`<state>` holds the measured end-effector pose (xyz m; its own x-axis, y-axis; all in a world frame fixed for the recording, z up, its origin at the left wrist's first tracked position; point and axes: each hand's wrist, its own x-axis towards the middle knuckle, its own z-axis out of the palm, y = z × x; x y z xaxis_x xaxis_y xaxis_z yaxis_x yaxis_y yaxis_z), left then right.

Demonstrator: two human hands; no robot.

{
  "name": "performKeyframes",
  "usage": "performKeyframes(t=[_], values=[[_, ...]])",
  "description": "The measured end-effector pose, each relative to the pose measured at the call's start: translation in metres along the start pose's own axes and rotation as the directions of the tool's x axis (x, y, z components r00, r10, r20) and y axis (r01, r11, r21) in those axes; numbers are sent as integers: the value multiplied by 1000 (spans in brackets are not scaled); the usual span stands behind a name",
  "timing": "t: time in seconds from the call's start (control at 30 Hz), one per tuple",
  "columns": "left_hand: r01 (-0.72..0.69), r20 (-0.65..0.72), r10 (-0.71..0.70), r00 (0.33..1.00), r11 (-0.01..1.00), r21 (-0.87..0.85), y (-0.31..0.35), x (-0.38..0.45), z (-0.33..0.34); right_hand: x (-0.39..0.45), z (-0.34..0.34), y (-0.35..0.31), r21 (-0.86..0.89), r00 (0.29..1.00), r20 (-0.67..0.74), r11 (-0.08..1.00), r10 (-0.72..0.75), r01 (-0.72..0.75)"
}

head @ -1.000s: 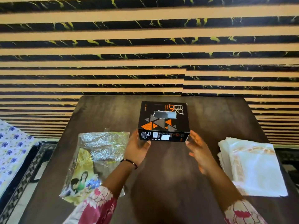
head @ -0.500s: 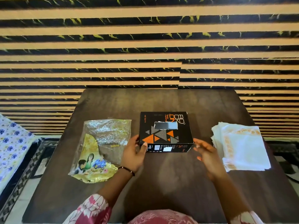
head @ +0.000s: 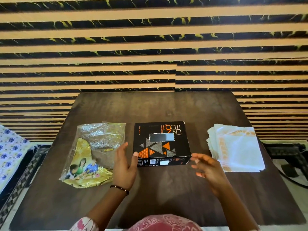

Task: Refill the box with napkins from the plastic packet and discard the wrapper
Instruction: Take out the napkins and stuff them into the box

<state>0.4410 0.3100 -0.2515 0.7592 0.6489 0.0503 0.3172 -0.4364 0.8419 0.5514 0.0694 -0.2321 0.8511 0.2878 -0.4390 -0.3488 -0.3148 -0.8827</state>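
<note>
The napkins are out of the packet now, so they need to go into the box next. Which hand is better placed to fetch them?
Probably the right hand: it hovers open just beside the napkin stack, while the left hand is across the box, near the wrapper.

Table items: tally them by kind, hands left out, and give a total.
Black box: 1
Plastic packet, lying flat and seemingly emptied: 1
Stack of white napkins: 1 (sheets too many to count)
Total: 3 on the table
</note>
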Motion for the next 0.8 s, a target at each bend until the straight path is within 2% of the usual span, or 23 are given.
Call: performKeyframes(t=[0.03, 0.1, 0.2, 0.3, 0.4, 0.53, 0.67, 0.8], values=[[-94, -21, 96, 995, 993, 68, 8, 4, 4, 0, -2, -1, -14, 1000, 17, 1000, -2, 2], [-263, 25, 263, 965, 950, 170, 29, 15, 17, 1, -7, -3, -41, 999, 54, 999, 1, 1], [-430, 240, 366, 899, 841, 328, 58, 32, 48, 6, -15, -7, -76, 995, 100, 997, 18, -10], [-479, 430, 263, 863, 694, 537, 68, 42, 80, 14, -22, -19, -85, 994, 109, 996, 6, 3], [-492, 482, 195, 854, 602, 629, 65, 42, 96, 27, -26, -37, -68, 993, 117, 997, -29, 37], [-481, 486, 172, 857, 607, 633, 64, 41, 95, 55, -30, -61, -83, 990, 110, 992, -89, 98], [-475, 483, 168, 859, 614, 631, 67, 40, 95, 90, -20, -74, -183, 985, 118, 973, -122, 142], [-467, 480, 162, 862, 618, 632, 67, 41, 96, 114, 1, -79, -305, 970, 188, 929, -157, 209]])
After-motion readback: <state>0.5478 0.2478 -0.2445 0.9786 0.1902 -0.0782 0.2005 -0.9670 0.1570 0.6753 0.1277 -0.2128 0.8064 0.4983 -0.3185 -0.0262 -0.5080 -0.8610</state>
